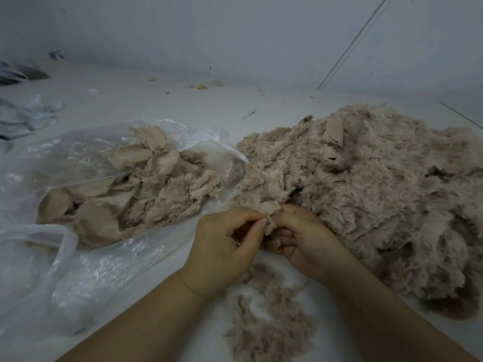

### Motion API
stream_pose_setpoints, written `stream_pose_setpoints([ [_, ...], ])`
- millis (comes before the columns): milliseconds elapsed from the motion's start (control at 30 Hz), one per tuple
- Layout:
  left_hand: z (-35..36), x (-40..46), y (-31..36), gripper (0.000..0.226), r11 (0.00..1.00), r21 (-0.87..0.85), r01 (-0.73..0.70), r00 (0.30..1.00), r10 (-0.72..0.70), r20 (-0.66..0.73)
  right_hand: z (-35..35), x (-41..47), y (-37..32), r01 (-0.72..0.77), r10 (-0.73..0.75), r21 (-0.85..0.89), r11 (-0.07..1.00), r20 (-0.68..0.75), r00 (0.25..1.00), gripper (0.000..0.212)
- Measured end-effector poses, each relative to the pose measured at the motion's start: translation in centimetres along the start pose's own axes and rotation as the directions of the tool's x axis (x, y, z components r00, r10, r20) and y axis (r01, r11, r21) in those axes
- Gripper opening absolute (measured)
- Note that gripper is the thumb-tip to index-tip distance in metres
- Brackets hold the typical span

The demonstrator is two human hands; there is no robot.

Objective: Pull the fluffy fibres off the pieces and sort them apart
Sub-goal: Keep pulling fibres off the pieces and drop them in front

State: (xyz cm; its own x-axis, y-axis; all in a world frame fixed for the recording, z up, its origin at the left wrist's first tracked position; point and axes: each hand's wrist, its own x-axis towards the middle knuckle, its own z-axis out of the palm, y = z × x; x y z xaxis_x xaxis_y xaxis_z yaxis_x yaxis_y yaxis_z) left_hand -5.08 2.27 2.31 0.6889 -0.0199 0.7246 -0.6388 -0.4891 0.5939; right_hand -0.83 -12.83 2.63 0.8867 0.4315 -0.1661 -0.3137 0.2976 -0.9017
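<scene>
Left hand: the left hand [224, 244] sits at centre, back of the hand up, fingers curled inward, its thumb and forefinger pinching one edge of the small beige fluffy fabric piece [270, 223]
Right hand: the right hand [304, 241] faces it from the other side, knuckles up, fingers curled under, its grip closed on the opposite edge of the same piece
Forearms: both bare forearms come in from the lower edge and angle toward each other, meeting at the hands
Held piece: between the two hands, just above the white table [167, 103], touching the near edge of the big heap
Big heap: a large mound of beige fluffy fabric pieces [366, 184] fills the right side, lying on the table behind and beside the right hand
Bag: a clear crumpled plastic bag [86, 257] lies open on the left, with a pile of beige flat-backed pieces [146, 184] lying on it
Loose fibres: a scatter of beige plucked fluff [269, 317] lies on the table between the forearms, below the hands
Far edge: small scraps [201, 86] lie by the grey wall; pale crumpled material [23, 116] sits at far left
</scene>
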Motion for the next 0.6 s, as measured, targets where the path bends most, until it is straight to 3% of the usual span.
stream_pose_setpoints([
  [67,-0.09,-0.05,-0.17,0.002,0.989,-0.063,0.132,0.991,-0.131,0.018,0.11,0.06,0.04,0.004,-0.004,-0.006,1.0,0.014,1.0,0.018],
  [167,-0.08,0.25,-0.45,0.028,0.891,-0.214,0.4,0.917,-0.385,0.108,-0.01,0.1,0.26,0.005,-0.005,0.001,1.0,0.036,0.999,0.02],
  [233,0.02,0.44,-0.67,0.033,0.837,-0.247,0.488,0.872,-0.458,0.174,-0.11,0.11,0.4,0.001,-0.001,-0.006,1.0,0.022,1.0,0.027],
  [333,0.37,0.47,-0.92,0.006,0.828,-0.239,0.506,0.862,-0.484,0.15,-0.13,0.35,0.41,-0.019,0.019,0.049,0.999,0.007,1.0,0.017],
  [533,0.13,0.37,-0.78,0.018,0.78,-0.298,0.551,0.834,-0.522,0.177,0.16,0.05,0.73,0.056,-0.057,-0.047,0.997,-0.004,0.998,0.017],
  [600,0.06,0.45,-0.84,0.02,0.778,-0.308,0.547,0.836,-0.529,0.148,0.23,0.27,0.72,0.038,-0.038,-0.002,0.999,-0.056,0.998,0.028],
])
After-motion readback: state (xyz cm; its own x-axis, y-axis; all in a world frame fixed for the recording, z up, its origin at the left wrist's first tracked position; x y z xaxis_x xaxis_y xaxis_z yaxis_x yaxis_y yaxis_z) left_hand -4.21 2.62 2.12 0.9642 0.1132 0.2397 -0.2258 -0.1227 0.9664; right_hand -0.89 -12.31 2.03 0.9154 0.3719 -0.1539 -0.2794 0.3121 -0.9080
